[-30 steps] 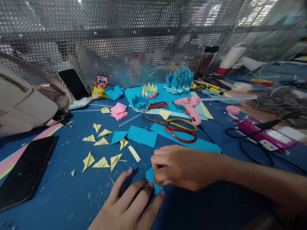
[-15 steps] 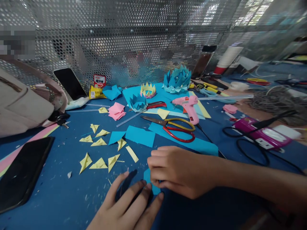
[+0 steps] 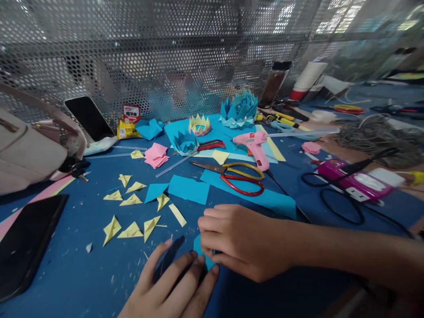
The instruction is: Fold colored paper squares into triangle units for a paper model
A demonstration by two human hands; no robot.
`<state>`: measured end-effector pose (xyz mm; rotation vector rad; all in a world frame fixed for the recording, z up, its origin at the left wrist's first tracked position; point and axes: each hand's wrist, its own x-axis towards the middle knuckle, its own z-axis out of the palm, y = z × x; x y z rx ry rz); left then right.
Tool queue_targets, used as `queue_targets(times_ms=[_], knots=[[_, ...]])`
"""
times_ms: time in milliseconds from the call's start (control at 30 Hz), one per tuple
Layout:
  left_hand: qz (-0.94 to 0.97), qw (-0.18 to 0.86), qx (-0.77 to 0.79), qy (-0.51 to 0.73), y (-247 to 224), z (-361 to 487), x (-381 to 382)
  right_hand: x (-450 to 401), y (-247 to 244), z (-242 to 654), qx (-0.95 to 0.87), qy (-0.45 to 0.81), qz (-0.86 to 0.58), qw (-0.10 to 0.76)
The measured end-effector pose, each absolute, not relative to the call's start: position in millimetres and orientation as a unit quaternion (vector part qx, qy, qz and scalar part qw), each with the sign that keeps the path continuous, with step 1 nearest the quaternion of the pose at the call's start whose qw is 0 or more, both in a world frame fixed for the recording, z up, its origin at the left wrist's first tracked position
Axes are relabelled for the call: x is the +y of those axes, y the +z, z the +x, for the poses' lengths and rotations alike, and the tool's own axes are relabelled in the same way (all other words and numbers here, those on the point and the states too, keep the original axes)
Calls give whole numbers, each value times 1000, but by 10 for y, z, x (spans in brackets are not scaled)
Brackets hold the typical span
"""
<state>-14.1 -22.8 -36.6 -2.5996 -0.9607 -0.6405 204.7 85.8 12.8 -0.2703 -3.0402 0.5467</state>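
Observation:
A small piece of blue paper (image 3: pixel 198 244) lies on the table under both hands, partly covered by them. My right hand (image 3: pixel 243 240) has its fingers curled and pinched at the paper's right side. With fingers spread and flat, my left hand (image 3: pixel 174 285) rests its fingertips along the paper's near left edge. Several folded yellow paper pieces (image 3: pixel 131 230) lie to the left, beside a narrow yellow strip (image 3: pixel 178 215). Just beyond the hands are cut blue sheets (image 3: pixel 188 189) and scissors (image 3: pixel 228 170) with one yellow and one red handle.
A pink glue gun (image 3: pixel 256 145) stands behind the scissors, near blue paper lotuses (image 3: pixel 239 109) and a yellow paper ring (image 3: pixel 199 126). Phones (image 3: pixel 31 243) and a bag (image 3: pixel 28 150) are at left. A purple power strip (image 3: pixel 356 179) with black cable lies at right. Perforated metal panels border the back.
The view has turned slightly right, so everything sits a little further left in it. Both hands keep nearly the same pose on the blue paper.

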Motion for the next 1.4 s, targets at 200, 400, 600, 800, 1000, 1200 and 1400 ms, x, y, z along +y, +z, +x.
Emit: queue_targets(times_ms=[200,400,600,800,1000,1200,1400], knots=[[-903,145,-336,-227,-435,-109,-251,876,89,2066,-977,188,-93,38],[-896,135,-346,-244,-405,-103,-237,847,77,2049,-978,170,-114,29],[-892,137,-348,-254,-404,-99,-228,830,37,2038,-986,127,-108,27],[-900,140,-338,-237,-418,-116,-228,808,1,2047,-987,107,-116,34],[-927,143,-307,-162,-334,-184,-221,856,-49,2056,-975,164,-137,64],[-928,151,-305,-149,-302,-206,-228,991,45,2100,-933,328,-133,61],[-933,160,-288,-148,-305,-221,-197,974,64,2110,-941,306,-131,51]])
